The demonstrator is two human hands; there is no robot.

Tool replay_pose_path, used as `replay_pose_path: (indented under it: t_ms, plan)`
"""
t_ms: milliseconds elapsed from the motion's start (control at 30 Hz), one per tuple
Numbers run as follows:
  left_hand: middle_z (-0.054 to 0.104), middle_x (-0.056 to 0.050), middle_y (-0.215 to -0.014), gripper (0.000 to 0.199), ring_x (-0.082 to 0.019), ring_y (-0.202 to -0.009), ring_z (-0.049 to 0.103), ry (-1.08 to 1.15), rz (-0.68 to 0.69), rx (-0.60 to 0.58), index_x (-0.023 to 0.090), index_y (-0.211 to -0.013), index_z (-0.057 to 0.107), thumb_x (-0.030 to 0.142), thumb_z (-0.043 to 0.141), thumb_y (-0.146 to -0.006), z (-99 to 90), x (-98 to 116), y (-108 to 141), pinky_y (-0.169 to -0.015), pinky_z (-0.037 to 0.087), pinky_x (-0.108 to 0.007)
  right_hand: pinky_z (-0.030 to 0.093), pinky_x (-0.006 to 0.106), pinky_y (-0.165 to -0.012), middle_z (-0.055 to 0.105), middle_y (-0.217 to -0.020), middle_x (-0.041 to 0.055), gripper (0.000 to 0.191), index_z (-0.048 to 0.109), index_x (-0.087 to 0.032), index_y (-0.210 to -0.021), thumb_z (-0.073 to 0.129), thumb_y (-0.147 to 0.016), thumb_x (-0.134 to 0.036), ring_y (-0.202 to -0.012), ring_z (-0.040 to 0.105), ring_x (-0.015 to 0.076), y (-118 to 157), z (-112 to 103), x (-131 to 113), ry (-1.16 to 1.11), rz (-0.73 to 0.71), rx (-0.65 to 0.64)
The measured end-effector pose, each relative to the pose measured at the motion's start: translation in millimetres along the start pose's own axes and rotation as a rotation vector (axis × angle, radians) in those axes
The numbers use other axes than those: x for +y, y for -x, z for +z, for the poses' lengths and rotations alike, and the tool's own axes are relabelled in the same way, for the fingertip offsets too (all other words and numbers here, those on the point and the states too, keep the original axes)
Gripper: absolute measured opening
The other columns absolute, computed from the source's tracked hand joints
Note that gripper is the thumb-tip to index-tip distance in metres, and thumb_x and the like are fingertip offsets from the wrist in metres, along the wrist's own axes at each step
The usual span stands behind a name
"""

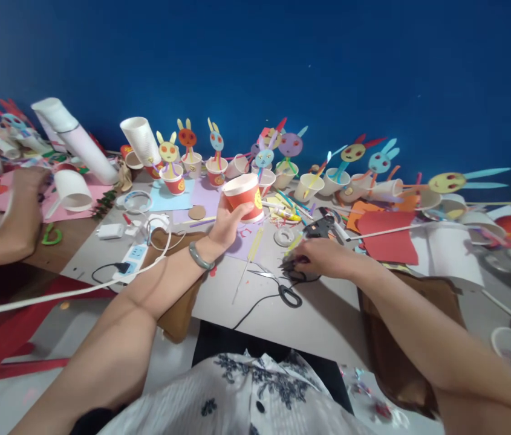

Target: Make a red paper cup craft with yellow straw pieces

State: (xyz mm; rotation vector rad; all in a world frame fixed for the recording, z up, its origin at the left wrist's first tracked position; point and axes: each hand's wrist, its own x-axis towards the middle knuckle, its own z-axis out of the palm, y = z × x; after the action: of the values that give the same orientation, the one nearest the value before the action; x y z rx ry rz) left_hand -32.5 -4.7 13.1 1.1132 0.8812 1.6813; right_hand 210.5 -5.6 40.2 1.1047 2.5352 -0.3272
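My left hand [228, 226] is wrapped round a red paper cup [242, 196] with a cream rim and a yellow printed mark, held up above the table. My right hand [316, 255] is low over the table, its fingers curled on the dark handle of a black glue gun [319, 227]; the palm hides part of it. A black cord trails toward the table's front edge. Just left of that hand lie black-handled scissors [289, 295], blades pointing left. A roll of white tape [283, 237] and a yellow strip [255, 244] lie between my hands.
Cups with paper rabbit heads [172, 179] line the back by the blue wall. Red paper [389, 235] and a white roll [452, 254] lie right. A power strip [133, 261] with cables sits left. Another person's arm [14, 220] reaches in at far left.
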Motion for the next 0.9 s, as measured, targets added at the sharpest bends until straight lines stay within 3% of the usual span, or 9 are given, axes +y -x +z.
replay_pose_path:
  t_ms: [100, 167, 233, 333, 500, 633, 767, 900]
  plan:
    - [0.069, -0.01, -0.106, 0.062, -0.025, -0.101, 0.066, 0.01, -0.008, -0.02, 0.023, -0.125, 0.058, 0.049, 0.08, -0.074, -0.6, -4, -1, -0.097, 0.054, -0.044, 0.042, 0.031, -0.078, 0.076, -0.096, 0.0103, 0.019, 0.076, -0.02, -0.092, 0.061, -0.09, -0.031, -0.094, 0.069, 0.0243, 5, -3, -14, -0.021, 0.019, 0.128]
    - [0.068, -0.009, -0.109, 0.065, -0.025, -0.102, 0.066, 0.033, -0.008, -0.02, 0.023, -0.127, 0.057, 0.049, 0.081, -0.072, -1.2, -5, -2, -0.097, 0.053, -0.044, 0.043, 0.032, -0.08, 0.076, -0.098, 0.0128, 0.028, 0.075, -0.018, -0.094, 0.054, -0.096, -0.036, -0.096, 0.069, 0.0252, 0, -6, -32, -0.058, 0.152, 0.215]
    - [0.066, -0.008, -0.107, 0.065, -0.024, -0.099, 0.065, 0.058, -0.007, -0.015, 0.023, -0.124, 0.058, 0.051, 0.083, -0.07, -1.4, -5, -1, -0.095, 0.053, -0.043, 0.044, 0.033, -0.077, 0.077, -0.1, 0.014, 0.035, 0.075, -0.019, -0.098, 0.052, -0.098, -0.046, -0.095, 0.07, 0.0277, -12, -7, -53, -0.125, 0.329, 0.124]
    - [0.066, -0.006, -0.101, 0.059, -0.023, -0.096, 0.064, 0.053, -0.025, -0.047, 0.023, -0.119, 0.058, 0.05, 0.082, -0.072, -0.8, -2, 1, -0.095, 0.053, -0.043, 0.046, 0.036, -0.079, 0.077, -0.102, 0.0194, 0.05, 0.077, -0.016, -0.097, 0.049, -0.099, -0.056, -0.099, 0.071, 0.0315, -41, -3, -75, -0.166, 0.394, 0.094]
    - [0.066, -0.007, -0.107, 0.07, -0.023, -0.101, 0.064, 0.036, 0.024, -0.041, 0.023, -0.129, 0.056, 0.049, 0.083, -0.07, 0.7, 0, 2, -0.097, 0.052, -0.043, 0.049, 0.034, -0.079, 0.078, -0.099, 0.0202, 0.053, 0.078, -0.013, -0.097, 0.054, -0.096, -0.06, -0.098, 0.071, 0.0295, -78, 10, -81, -0.253, 0.444, 0.112]
    - [0.068, -0.009, -0.114, 0.073, -0.025, -0.108, 0.064, -0.013, 0.026, -0.049, 0.023, -0.133, 0.054, 0.049, 0.082, -0.071, 0.6, 3, 2, -0.1, 0.051, -0.044, 0.047, 0.027, -0.063, 0.072, -0.069, 0.0091, 0.037, 0.075, -0.015, -0.076, 0.063, -0.089, -0.047, -0.071, 0.067, 0.0191, -80, 20, -70, -0.375, 0.427, 0.198]
    - [0.069, -0.009, -0.116, 0.071, -0.024, -0.105, 0.065, -0.027, 0.027, -0.061, 0.024, -0.134, 0.054, 0.05, 0.081, -0.073, 0.5, 10, 4, -0.098, 0.052, -0.043, 0.039, 0.024, -0.045, 0.051, -0.046, -0.0001, 0.042, 0.056, -0.019, -0.054, 0.052, -0.093, -0.035, -0.043, 0.049, 0.0106, -59, 13, -37, -0.495, 0.295, 0.449]
    - [0.068, -0.01, -0.117, 0.073, -0.025, -0.111, 0.064, -0.052, 0.055, -0.068, 0.022, -0.131, 0.053, 0.052, 0.084, -0.072, 2.5, 12, 7, -0.102, 0.05, -0.044, 0.032, 0.025, -0.037, 0.038, -0.043, -0.005, 0.042, 0.047, -0.023, -0.06, 0.043, -0.1, -0.036, -0.035, 0.036, 0.0091, -19, -23, 2, -0.49, 0.078, 0.92]
